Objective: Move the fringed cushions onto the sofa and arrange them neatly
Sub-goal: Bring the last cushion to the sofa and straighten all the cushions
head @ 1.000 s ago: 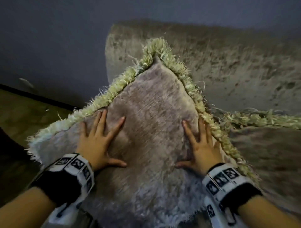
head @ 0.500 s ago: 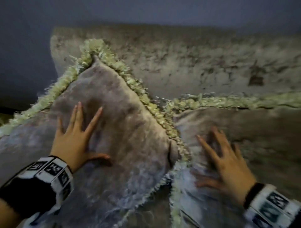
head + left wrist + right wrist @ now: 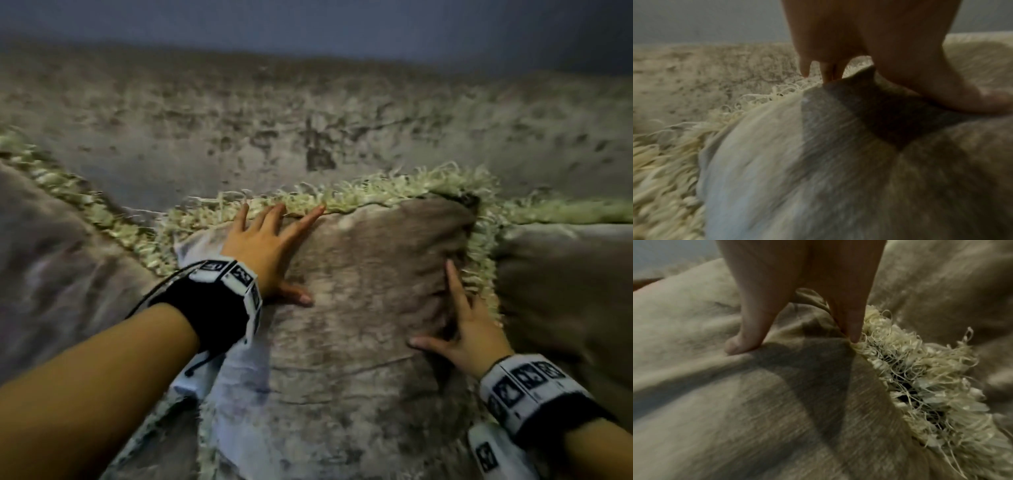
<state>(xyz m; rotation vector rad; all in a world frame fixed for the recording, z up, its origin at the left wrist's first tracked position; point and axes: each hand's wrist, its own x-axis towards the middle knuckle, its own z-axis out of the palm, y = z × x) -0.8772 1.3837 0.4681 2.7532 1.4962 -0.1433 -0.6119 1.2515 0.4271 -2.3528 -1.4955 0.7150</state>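
Observation:
A taupe velvet cushion (image 3: pixel 370 308) with a pale shaggy fringe (image 3: pixel 394 190) leans against the sofa back (image 3: pixel 308 113). My left hand (image 3: pixel 270 246) lies flat on its upper left part, fingers spread up to the top fringe. My right hand (image 3: pixel 462 329) presses flat along its right edge beside the side fringe (image 3: pixel 920 369). A second fringed cushion (image 3: pixel 58 274) sits at the left, and a third cushion (image 3: pixel 565 284) at the right. In the left wrist view my straight fingers (image 3: pixel 828 71) reach the fringe over the middle cushion (image 3: pixel 818 178).
The velvet sofa back fills the view behind the cushions, with a grey wall (image 3: pixel 308 24) above it. The cushions stand side by side with their fringes touching.
My view swung right along the sofa. My left hand left the left cushion and now rests on the middle one. My right hand moved to that cushion's right edge.

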